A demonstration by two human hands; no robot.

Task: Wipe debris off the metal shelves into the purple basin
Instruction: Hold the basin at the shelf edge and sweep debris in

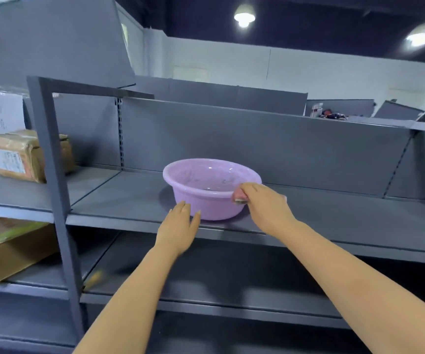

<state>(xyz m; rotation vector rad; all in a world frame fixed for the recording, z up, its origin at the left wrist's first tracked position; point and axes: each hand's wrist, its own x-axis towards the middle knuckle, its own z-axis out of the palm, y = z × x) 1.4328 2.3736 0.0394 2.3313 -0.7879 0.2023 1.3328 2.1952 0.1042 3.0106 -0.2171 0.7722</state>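
A: Basin first: where does the round purple plastic basin [211, 189] sit?

B: On the grey metal shelf [334, 215], upright, directly ahead of both hands and between them. Faint grey smudges mark its inner wall.

A: What is the right hand [265, 205] doing?

B: Its fingers are curled round a small pink sponge or cloth [239, 195], pinched against the basin's rim on the side nearest that hand. Whether the fingers also grip the rim itself I cannot tell.

A: And the left hand [178, 226]?

B: Spread flat with straight fingers, holding nothing. The fingertips reach the basin's near outer wall; it is blurred, so actual contact is uncertain.

A: Any writing to read?

B: Far to the left of the left hand, past the grey upright post [53, 175], a taped brown cardboard parcel [27, 155] carries a white printed label, too small to make out. Behind it a white sheet [0, 116] shows faint characters I cannot read.

A: Anything lower down?

B: Below and left of the left hand, a brown carton with a green band [9, 247] lies on the next shelf. Under the left forearm a small blurred yellowish object [95, 278] rests at that shelf's front edge.
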